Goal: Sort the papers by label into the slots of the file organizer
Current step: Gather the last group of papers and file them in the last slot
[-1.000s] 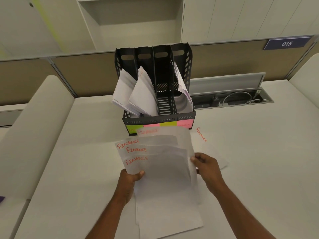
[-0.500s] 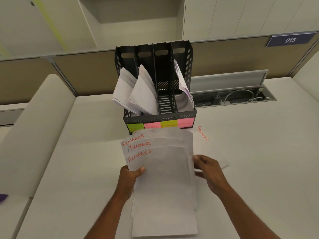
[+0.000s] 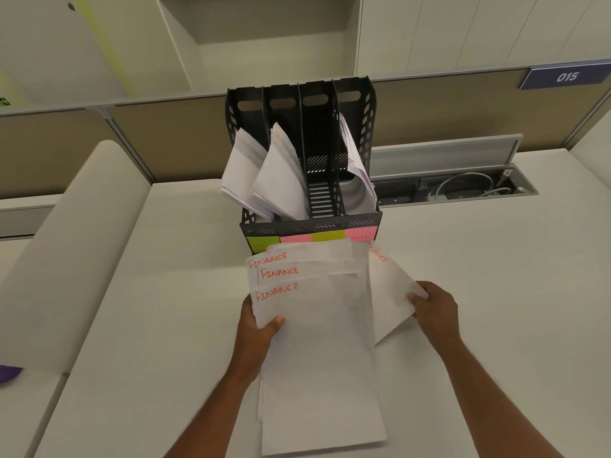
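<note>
The left hand (image 3: pixel 256 328) is gripping a fanned stack of white paper sheets (image 3: pixel 317 342) along its left edge, thumb curled over the front sheet and fingers hidden behind; three red handwritten "FINANCE" labels are showing at the staggered top corners, with a fourth sheet's edge peeking above them. The right hand (image 3: pixel 434 309) is pinching one separate white sheet (image 3: pixel 391 292) by its right edge, tilted away from the stack and carrying one partly hidden red label at its top. Both are being held just above the pale surface (image 3: pixel 496 292), directly in front of the black plastic four-slot file organizer (image 3: pixel 307 153) standing upright on it. Papers are leaning in three slots: the first, second and fourth from the left; the third slot is showing only its ribbed floor. Four sticky notes (image 3: pixel 312 238) are lining the organizer's front lip: two green and two pink, alternating. Behind, one open cable tray (image 3: pixel 456 186) is holding coiled white cables, and one blue plaque reading "015" (image 3: pixel 567 77) is sitting on the partition.
</note>
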Demonstrator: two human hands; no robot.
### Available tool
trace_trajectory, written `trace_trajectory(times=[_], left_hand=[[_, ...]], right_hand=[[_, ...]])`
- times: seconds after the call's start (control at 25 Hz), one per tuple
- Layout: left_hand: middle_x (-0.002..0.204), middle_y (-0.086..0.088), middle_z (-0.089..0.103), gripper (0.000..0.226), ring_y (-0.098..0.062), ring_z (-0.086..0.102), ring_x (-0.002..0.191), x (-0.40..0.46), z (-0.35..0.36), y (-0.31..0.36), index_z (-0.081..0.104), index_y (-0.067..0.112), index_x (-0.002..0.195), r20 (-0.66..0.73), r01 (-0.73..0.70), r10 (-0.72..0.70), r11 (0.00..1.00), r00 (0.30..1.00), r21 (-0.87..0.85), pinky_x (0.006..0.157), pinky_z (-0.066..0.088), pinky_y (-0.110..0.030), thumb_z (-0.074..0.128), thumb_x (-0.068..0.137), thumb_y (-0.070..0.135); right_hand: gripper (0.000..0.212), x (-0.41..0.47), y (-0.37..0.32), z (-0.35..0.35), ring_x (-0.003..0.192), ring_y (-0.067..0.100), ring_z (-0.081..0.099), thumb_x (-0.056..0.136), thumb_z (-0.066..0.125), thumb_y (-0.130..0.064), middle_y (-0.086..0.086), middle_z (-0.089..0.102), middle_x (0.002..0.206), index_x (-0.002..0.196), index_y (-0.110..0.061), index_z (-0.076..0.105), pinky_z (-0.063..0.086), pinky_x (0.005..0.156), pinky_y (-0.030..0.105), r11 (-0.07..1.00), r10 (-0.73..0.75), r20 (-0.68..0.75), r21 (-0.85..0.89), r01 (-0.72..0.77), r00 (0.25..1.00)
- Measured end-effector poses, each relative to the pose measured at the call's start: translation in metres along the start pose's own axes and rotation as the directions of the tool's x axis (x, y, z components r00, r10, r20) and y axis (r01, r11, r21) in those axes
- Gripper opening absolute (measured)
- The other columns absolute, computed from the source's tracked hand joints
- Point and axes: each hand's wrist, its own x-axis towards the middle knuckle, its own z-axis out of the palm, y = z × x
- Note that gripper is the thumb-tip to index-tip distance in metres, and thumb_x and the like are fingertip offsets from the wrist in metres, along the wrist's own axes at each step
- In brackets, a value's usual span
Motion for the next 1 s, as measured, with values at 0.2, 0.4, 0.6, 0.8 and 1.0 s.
trace_trajectory(times=[0.2,0.4,0.6,0.8,1.0], left_hand=[[0.105,0.013,0.079,0.034,-0.013,0.073,0.102,0.002,0.004,0.012,0.068,0.027,0.117,0.071,-0.037,0.036,0.999,0.997,0.019,0.075,0.059,-0.020,0.074,0.088,0.012],[0.100,0.014,0.079,0.024,-0.010,0.074,0.096,0.002,0.015,0.049,0.076,0.037,0.103,0.156,-0.167,0.151,0.981,0.976,0.098,0.073,0.060,-0.021,0.076,0.087,0.020],[0.090,0.009,0.081,0.010,-0.009,0.075,0.083,-0.003,0.020,0.089,0.080,0.036,0.088,-0.046,-0.307,0.305,0.951,0.951,-0.029,0.069,0.058,-0.020,0.076,0.083,0.029],[0.104,0.029,0.072,0.041,-0.003,0.071,0.098,-0.019,0.032,0.123,0.058,0.040,0.123,-0.212,-0.470,0.450,0.881,0.868,-0.051,0.074,0.056,-0.016,0.073,0.087,0.026],[0.117,0.032,0.066,0.047,0.003,0.063,0.113,-0.047,0.049,0.143,0.052,0.051,0.129,-0.173,-0.664,0.655,0.748,0.735,0.014,0.087,0.054,-0.015,0.071,0.088,0.036]], right_hand=[[0.038,-0.014,-0.057,-0.011,0.073,-0.005,0.064,0.084,0.062,0.007,-0.020,0.073,0.081,0.086,-0.029,0.074,0.048,0.069,0.010,0.922,-0.386,0.205,0.098,0.373,0.899],[0.026,-0.007,-0.120,-0.024,0.077,0.009,0.069,0.089,0.067,-0.002,-0.006,0.075,0.087,0.092,-0.026,0.077,0.054,0.065,0.019,0.851,-0.491,0.383,0.405,0.335,0.783],[0.051,-0.022,-0.124,-0.014,0.107,0.023,0.066,0.091,0.061,-0.050,0.008,0.069,0.121,0.128,-0.015,0.063,0.057,0.083,0.035,0.664,-0.510,0.445,0.748,0.007,0.736],[0.010,-0.065,-0.116,0.009,0.080,-0.001,0.069,0.083,0.078,-0.030,-0.017,0.076,0.088,0.090,-0.036,0.074,0.060,0.075,0.033,0.834,-0.455,0.305,0.476,0.280,0.837],[0.017,-0.093,-0.131,0.025,0.053,0.004,0.056,0.086,0.074,-0.029,-0.018,0.062,0.062,0.083,-0.044,0.067,0.050,0.048,0.022,0.697,-0.553,-0.139,0.463,0.547,0.822]])
